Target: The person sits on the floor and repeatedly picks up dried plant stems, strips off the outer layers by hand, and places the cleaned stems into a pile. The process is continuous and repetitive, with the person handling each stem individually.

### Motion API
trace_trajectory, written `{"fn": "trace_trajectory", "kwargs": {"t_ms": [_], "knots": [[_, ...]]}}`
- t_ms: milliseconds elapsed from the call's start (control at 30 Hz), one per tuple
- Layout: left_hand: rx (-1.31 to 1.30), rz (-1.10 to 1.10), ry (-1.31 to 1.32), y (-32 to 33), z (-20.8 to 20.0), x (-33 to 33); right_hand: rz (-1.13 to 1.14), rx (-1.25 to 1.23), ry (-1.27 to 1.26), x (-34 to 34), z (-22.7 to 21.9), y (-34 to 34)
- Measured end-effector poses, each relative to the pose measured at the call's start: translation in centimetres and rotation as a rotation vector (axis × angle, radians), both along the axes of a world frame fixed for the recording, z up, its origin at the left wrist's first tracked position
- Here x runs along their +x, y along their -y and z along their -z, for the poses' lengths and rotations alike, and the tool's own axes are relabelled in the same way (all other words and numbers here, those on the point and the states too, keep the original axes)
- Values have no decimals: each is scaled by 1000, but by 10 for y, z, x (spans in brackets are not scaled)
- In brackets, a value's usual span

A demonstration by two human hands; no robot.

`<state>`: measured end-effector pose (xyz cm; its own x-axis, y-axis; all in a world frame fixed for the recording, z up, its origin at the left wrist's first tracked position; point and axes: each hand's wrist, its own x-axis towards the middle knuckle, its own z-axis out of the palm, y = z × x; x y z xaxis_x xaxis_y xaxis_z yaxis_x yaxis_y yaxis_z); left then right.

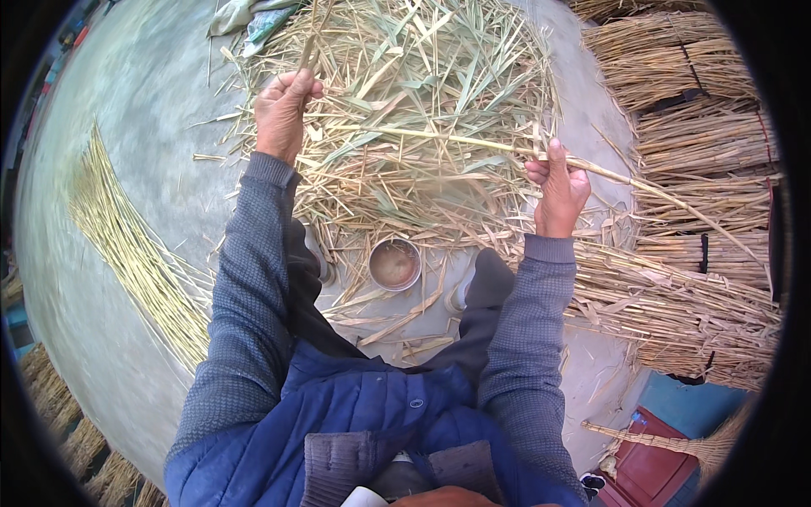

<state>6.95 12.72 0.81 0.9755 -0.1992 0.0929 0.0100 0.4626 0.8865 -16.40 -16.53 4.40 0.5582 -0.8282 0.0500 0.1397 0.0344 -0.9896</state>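
At the upper edge lies a pale cloth or sack (231, 17) beside a green-and-white one (266, 29), whose markings are too small to make out; a small round mark (416, 404) sits on the person's blue quilted vest (363, 422), also too fine to tell. Both forearms, in grey-blue knit sleeves (226, 313), come up from the lower edge and reach forward, spread well apart on either side of the body. The left hand (285, 110) is raised farther forward, its thumb and bent fingers pinching a dry, brownish strip (308, 52) that points away from the person. The right hand (559, 190) is curled around a long pale stalk (456, 138), thumb pointing up and away over it. The stalk lies crosswise above a broad heap of dry and greenish leaves (448, 93), its left end near the left hand and the other slanting down past the right hand, over tied bundles of stalks (676, 68) at the right. Between the person's feet, a round bowl (372, 264) stands on the grey floor (160, 160). A yellowish sheaf (135, 241) lies at the left, and a broom-like bundle (650, 438) crosses a dark red object (646, 475) at the lower right.
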Motion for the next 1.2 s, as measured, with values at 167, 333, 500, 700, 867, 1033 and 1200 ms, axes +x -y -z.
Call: {"fn": "trace_trajectory", "kwargs": {"t_ms": [167,333,500,700,867,1033,1200], "knots": [[670,-91,348,-20,14,25,-20,-46,-3,-1,6,-3],[1282,35,976,14,17,-1,-168,-50,-37,6,7,-19],[955,418,974,59,8,-43,-329,-119,7,10,12,-29],[989,376,1038,74,25,-36,-461,-51,-38,-1,10,-16],[1257,318,1015,52,43,-9,-282,-29,46,-22,-5,12],[1304,508,908,63,31,-25,-239,-71,21,-23,-1,10],[657,738,636,97,14,-65,-360,-52,21,-12,5,-16]]}}
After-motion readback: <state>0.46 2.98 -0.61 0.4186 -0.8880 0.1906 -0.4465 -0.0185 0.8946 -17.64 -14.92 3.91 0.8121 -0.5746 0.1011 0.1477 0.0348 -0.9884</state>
